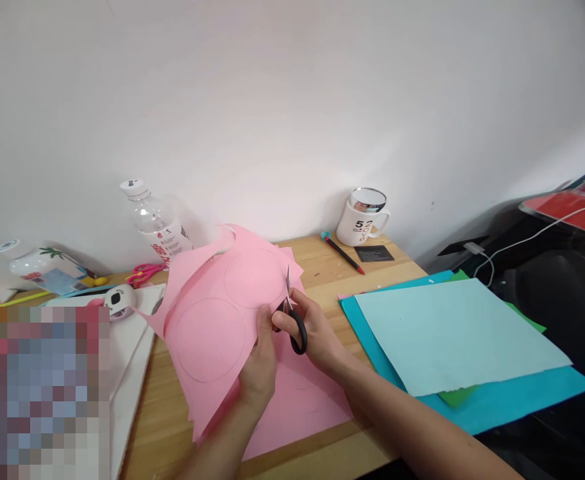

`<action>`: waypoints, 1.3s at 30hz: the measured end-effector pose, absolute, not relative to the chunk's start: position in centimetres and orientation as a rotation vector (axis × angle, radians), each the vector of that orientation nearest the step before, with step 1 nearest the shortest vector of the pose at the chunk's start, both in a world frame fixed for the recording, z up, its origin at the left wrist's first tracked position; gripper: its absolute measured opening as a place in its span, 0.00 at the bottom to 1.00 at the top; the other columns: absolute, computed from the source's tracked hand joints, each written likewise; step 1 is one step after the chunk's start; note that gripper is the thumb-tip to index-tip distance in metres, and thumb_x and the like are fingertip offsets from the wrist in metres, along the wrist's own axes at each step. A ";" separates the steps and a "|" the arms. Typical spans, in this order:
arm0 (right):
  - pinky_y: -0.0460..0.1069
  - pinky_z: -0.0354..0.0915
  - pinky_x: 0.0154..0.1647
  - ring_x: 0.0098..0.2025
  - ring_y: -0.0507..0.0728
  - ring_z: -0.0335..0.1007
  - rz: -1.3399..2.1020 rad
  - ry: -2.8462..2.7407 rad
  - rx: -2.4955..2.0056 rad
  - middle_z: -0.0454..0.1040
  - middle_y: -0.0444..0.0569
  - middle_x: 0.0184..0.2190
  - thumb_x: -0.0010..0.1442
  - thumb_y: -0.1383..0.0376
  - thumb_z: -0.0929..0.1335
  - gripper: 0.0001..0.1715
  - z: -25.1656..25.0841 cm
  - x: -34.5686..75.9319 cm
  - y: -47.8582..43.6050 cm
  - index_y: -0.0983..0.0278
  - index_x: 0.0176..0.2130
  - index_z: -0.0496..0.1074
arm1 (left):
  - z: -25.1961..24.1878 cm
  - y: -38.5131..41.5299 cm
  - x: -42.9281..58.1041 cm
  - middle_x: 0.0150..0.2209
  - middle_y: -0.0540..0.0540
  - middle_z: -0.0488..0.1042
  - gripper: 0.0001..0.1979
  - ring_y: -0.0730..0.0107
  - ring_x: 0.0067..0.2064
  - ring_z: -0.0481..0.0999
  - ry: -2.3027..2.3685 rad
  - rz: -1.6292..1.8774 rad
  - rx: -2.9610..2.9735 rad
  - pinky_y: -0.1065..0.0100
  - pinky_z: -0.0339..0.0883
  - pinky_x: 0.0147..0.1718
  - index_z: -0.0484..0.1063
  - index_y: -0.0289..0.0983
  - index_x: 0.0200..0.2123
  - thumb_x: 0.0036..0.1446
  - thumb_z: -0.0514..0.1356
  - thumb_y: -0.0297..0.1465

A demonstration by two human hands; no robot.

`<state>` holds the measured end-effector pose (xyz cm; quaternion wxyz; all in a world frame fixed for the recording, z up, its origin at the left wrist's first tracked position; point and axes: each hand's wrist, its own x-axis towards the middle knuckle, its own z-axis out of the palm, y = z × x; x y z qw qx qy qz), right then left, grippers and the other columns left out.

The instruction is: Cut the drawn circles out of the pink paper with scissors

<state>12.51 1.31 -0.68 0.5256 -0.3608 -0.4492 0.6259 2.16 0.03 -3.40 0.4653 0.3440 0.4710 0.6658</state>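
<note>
A: Hands?
B: Left hand point(261, 367) pinches the pink sheet point(210, 327) at its near edge, thumb on top. Right hand point(318, 333) grips the scissors point(300, 330) at that sheet's right edge: black handles, slim metal blade pointing up. Can't tell how far the blades are apart.

A: Sheet?
B: Thin, matte, bendy. Held tilted over the worktop point(145, 413), above flat pink paper point(302, 407). Two round outlines drawn on it, side by side. Far left edge is ragged: curved cut-outs, pointed corners, a loose curling flap.

A: Worktop?
B: Pale wood grain, against a plain white wall point(282, 107).

A: What's around?
B: Behind the sheet, a clear bottle point(153, 217), white cap; the paper hides its foot. Left of that, pink-handled scissors point(146, 272). At the back right, a glossy white mug point(358, 223) with a shiny metal rim, a black pen point(343, 253) and a flat dark card point(375, 253). Nearer on the right, a pale blue sheet point(462, 333) on a turquoise sheet point(512, 407), green paper poking out. Bottom left is pixelated, unreadable.
</note>
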 end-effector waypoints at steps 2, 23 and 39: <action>0.45 0.53 0.24 0.22 0.48 0.52 1.499 -1.067 -0.877 0.59 0.38 0.20 0.47 0.56 0.72 0.19 -0.6 12.5 1.3 0.62 0.31 0.61 | -3.4 0.0 2.1 0.56 0.49 0.66 0.20 0.61 0.64 0.49 1.194 1.667 0.829 0.64 0.59 0.57 0.71 0.42 0.46 0.48 0.63 0.35; 0.45 0.57 0.26 0.24 0.49 0.57 1.471 -1.033 -0.886 0.63 0.39 0.19 0.47 0.60 0.72 0.16 -0.3 12.2 1.2 0.63 0.27 0.61 | -3.4 0.5 2.4 0.45 0.43 0.75 0.19 0.57 0.61 0.57 1.067 1.477 0.800 0.64 0.57 0.58 0.74 0.38 0.41 0.48 0.61 0.43; 0.45 0.57 0.26 0.23 0.49 0.59 1.466 -1.037 -0.903 0.64 0.39 0.18 0.48 0.59 0.71 0.15 -0.3 12.1 1.2 0.63 0.26 0.62 | -2.6 0.4 2.2 0.33 0.44 0.76 0.15 0.57 0.48 0.72 1.584 1.508 1.149 0.59 0.70 0.46 0.73 0.38 0.28 0.48 0.60 0.45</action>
